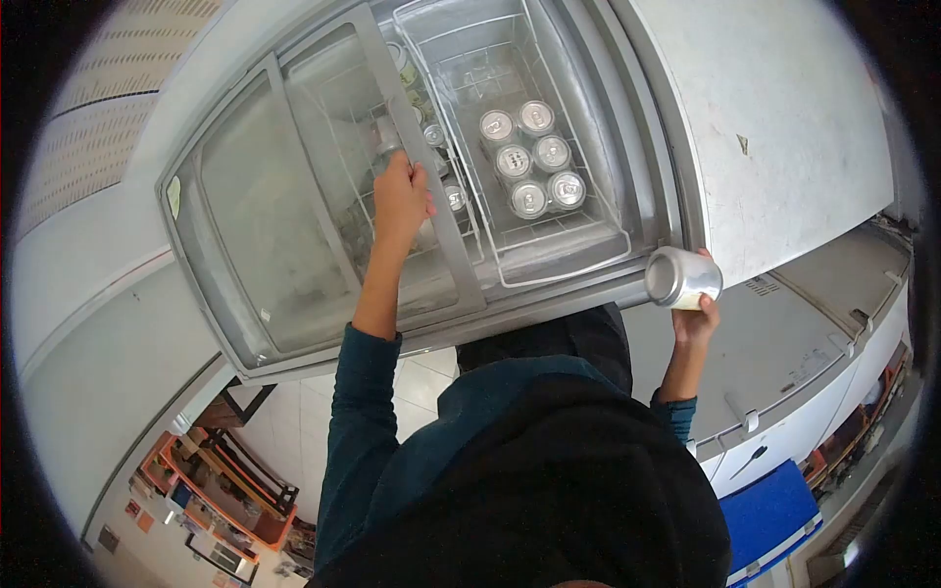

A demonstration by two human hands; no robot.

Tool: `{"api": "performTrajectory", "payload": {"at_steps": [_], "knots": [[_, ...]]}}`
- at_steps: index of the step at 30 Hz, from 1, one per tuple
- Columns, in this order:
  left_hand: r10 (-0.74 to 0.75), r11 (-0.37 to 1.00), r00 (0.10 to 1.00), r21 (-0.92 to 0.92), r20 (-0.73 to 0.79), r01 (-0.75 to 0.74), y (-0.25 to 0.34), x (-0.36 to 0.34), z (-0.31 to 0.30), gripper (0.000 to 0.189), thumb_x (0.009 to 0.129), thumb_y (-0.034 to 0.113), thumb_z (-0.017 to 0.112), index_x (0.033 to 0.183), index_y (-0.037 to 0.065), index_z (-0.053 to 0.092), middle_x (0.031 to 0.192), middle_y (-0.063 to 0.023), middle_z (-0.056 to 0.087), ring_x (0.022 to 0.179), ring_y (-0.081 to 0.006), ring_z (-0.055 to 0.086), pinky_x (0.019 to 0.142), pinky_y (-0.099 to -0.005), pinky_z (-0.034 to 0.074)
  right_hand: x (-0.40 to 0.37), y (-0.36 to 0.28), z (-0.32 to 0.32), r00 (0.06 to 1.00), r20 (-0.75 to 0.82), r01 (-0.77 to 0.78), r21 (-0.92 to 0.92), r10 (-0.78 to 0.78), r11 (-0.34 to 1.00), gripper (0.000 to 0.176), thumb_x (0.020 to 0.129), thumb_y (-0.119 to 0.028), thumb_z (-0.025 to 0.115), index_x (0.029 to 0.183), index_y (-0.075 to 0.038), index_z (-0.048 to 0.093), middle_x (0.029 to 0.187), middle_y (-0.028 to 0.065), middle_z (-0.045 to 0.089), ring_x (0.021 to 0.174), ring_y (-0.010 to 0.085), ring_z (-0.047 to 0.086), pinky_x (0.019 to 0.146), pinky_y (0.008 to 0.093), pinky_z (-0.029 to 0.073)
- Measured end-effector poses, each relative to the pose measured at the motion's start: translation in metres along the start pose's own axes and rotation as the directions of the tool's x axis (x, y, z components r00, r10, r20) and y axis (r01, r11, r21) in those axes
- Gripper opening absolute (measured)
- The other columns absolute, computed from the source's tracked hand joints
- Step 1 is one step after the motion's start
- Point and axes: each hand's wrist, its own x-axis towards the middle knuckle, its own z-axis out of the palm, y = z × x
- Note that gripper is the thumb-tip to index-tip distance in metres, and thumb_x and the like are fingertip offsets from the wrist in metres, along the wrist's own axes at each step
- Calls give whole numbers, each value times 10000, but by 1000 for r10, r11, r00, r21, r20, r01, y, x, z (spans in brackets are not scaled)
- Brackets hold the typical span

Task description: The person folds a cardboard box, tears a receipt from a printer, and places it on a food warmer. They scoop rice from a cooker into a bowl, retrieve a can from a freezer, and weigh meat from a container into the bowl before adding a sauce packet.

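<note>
My left hand (400,201) has its fingers curled at the metal edge of a sliding glass lid (314,127) on a chest freezer. On the other side, my right hand (694,323) is wrapped round a silver-white drink can (683,277), which lies tilted with its round end facing left, just outside the freezer's rim. Inside the uncovered part, a white wire basket (564,272) holds several upright cans (514,161) grouped together. More cans (455,196) and some other packs, partly hidden by my hand and the glass, stand left of the basket.
The freezer's grey rim (642,127) borders a white top (774,118) at the right. Another grey-lidded chest (745,353) stands below it. A blue panel (769,519) shows at lower right, and orange shelving (225,480) with goods at lower left.
</note>
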Motion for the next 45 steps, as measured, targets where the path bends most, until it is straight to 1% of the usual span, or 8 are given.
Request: {"api": "performTrajectory", "payload": {"at_steps": [7, 16, 20, 29, 32, 34, 38, 45], "knots": [[29, 996, 997, -90, 67, -23, 25, 2, 27, 125, 802, 59, 434, 710, -12, 385, 506, -103, 496, 376, -157, 518, 323, -264, 408, 9, 1, 14, 988, 128, -87, 5, 86, 996, 817, 545, -283, 681, 1199, 8, 289, 1111, 198, 421, 1022, 289, 458, 883, 344, 394], [163, 964, 977, -233, 139, -127, 72, 13, 107, 105, 777, 42, 442, 728, -34, 388, 512, -127, 505, 381, -187, 536, 334, -271, 440, 8, 20, 4, 995, -95, 57, 249, -34, 967, 835, 539, -420, 679, 1163, 26, 349, 1031, 198, 452, 989, 312, 460, 793, 386, 453], [207, 954, 948, -264, 241, -141, 110, 21, 151, 134, 774, 33, 458, 697, -28, 367, 552, -125, 512, 420, -173, 550, 341, -272, 443, 3, 13, 10, 1000, 23, -1, 338, -8, 941, 820, 573, -495, 641, 1159, 2, 354, 955, 126, 432, 789, 231, 443, 656, 293, 421], [222, 959, 919, -240, 324, -147, 120, 25, 168, 210, 840, 167, 453, 791, -25, 386, 645, -168, 546, 476, -182, 575, 389, -262, 461, 0, -10, 43, 989, 119, -124, 313, 90, 942, 814, 600, -554, 586, 1148, -1, 350, 946, 149, 436, 802, 250, 447, 707, 333, 399], [238, 948, 864, -299, 443, -108, 117, 14, 147, 344, 867, 312, 406, 950, -21, 413, 849, -162, 560, 699, -178, 596, 585, -284, 488, 6, -13, 74, 940, 319, -235, 341, 123, 910, 807, 647, -569, 531, 1172, 7, 321, 993, 159, 446, 797, 281, 504, 698, 404, 449], [512, 831, 746, -464, 425, -306, 122, -16, 106, 466, 868, 404, 355, 1105, 5, 397, 1026, -124, 519, 921, -187, 528, 785, -316, 417, 3, -18, 104, 899, 405, -264, 196, 167, 944, 828, 694, -614, 463, 1208, 10, 283, 1059, 186, 440, 802, 300, 535, 690, 421, 469], [662, 566, 679, -806, 318, -175, 113, -111, -16, 475, 844, 232, 475, 1246, 51, 300, 1240, -128, 366, 1145, -230, 358, 934, -344, 294, -15, -12, 176, 773, 600, -243, -21, 207, 970, 684, 787, -471, 469, 1237, 0, 261, 1139, 178, 420, 907, 263, 522, 775, 376, 438], [595, 603, 770, -504, -231, -618, 27, -254, -185, 634, 680, -14, 555, 1261, 64, 313, 1319, -123, 257, 1216, -235, 263, 957, -339, 263, -140, 39, 344, 398, 911, 154, -177, 103, 972, 776, 740, -325, 592, 1296, -50, 125, 1125, 87, 388, 1037, 172, 392, 885, 269, 294]]}}
